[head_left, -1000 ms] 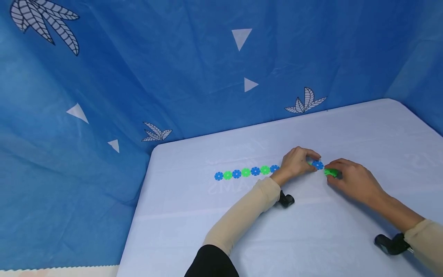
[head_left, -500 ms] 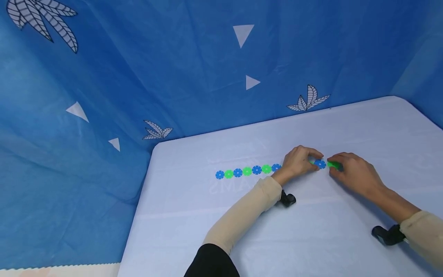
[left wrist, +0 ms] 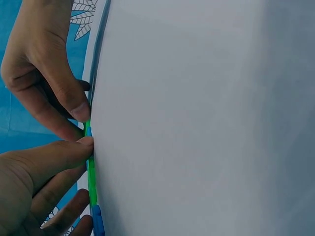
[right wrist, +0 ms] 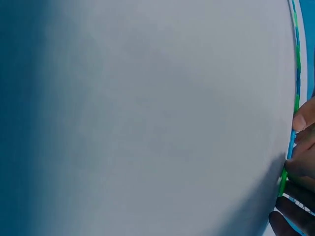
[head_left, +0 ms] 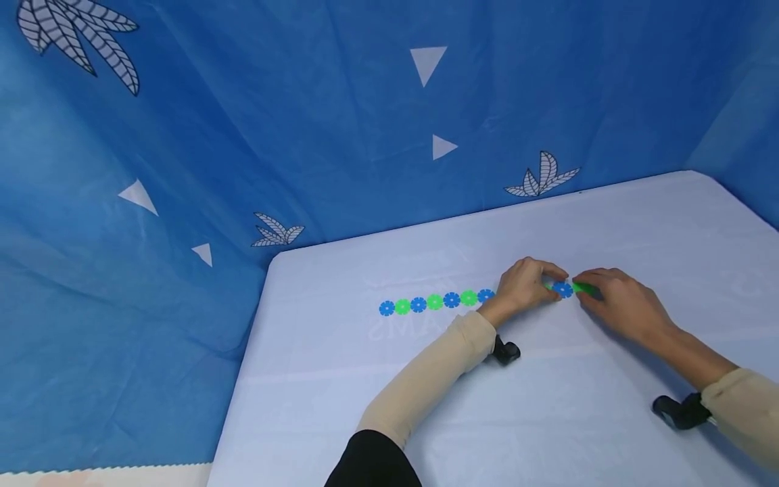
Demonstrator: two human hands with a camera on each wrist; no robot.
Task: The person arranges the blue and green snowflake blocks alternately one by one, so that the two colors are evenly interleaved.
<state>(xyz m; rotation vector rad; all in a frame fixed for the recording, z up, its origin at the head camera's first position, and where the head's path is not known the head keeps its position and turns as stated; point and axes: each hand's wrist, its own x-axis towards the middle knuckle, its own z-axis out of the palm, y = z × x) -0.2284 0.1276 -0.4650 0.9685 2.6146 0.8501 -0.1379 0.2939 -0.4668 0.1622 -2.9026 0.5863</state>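
A row of notched plastic discs (head_left: 435,302), alternating blue and green, lies on the white table in the head view. My left hand (head_left: 522,285) covers part of the row and pinches it near its right end, at a blue disc (head_left: 562,289). Between the thumb and fingers of my right hand (head_left: 628,304) is a green disc (head_left: 584,289), its edge up against that blue disc. Whether their slots are locked together I cannot tell. Seen edge-on in the left wrist view, the row (left wrist: 92,182) runs as a thin line beneath both hands.
The white table (head_left: 341,392) ends at a blue cloth (head_left: 328,122) printed with leaves and triangles, which hangs behind and to the left. Black wrist cameras sit beneath both forearms, the left one (head_left: 505,350) near the tabletop.
My right hand has shifted slightly up and tilted the green disc, bringing it from a small gap to contact with the blue disc. My left hand keeps its hold.
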